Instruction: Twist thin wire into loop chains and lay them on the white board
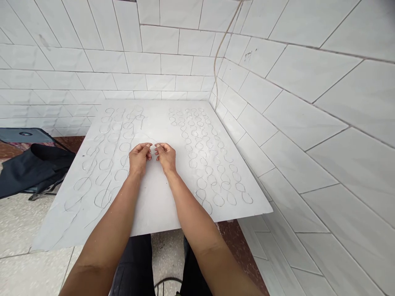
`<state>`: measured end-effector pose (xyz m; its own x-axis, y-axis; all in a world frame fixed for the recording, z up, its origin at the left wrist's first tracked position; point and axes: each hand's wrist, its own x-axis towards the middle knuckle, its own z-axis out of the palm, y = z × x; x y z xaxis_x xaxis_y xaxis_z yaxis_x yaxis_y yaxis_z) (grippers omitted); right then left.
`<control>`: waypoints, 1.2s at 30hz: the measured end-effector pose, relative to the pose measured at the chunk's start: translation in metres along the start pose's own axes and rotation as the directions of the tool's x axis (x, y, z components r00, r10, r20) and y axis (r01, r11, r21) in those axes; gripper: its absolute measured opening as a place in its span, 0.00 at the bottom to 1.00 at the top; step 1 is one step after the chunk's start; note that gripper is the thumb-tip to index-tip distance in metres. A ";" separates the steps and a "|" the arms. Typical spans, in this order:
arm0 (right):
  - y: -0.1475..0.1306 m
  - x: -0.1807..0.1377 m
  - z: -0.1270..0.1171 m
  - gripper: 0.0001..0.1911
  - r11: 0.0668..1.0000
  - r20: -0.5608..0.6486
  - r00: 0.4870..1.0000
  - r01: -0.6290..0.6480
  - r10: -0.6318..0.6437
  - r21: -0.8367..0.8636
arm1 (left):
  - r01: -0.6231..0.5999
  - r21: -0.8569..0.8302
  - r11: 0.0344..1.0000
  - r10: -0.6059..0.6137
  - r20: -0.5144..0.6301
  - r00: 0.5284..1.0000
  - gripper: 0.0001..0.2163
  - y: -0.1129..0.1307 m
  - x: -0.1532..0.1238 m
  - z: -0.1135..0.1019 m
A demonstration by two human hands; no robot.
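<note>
My left hand (139,157) and my right hand (166,156) are close together over the middle of a white board (157,205). Both are pinched on a thin wire loop (145,138) that arcs just beyond the fingertips. Several larger wire loops (106,164) lie in rows on the left part of the board. Several smaller wire loops (205,154) lie in rows on the right part.
White tiled walls (308,102) close in behind and to the right of the board. A thin cable (219,49) hangs down in the corner. At the left stands a folding chair (26,135) with dark cloth (31,168) on it. My dark trousers (135,263) show below.
</note>
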<state>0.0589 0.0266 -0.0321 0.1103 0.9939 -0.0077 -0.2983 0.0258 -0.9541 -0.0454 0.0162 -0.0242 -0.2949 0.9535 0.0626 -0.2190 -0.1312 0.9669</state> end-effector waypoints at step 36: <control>0.014 -0.009 0.010 0.06 0.958 0.073 0.997 0.044 -0.024 -0.282 | 0.021 0.084 0.996 -0.014 -0.085 0.996 0.11 0.000 0.000 0.000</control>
<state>0.0446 0.0196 -0.0426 0.0478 0.9982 0.0375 -0.0135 0.0382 -0.9992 -0.0458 0.0166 -0.0246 -0.3702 0.9285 0.0280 -0.1467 -0.0882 0.9852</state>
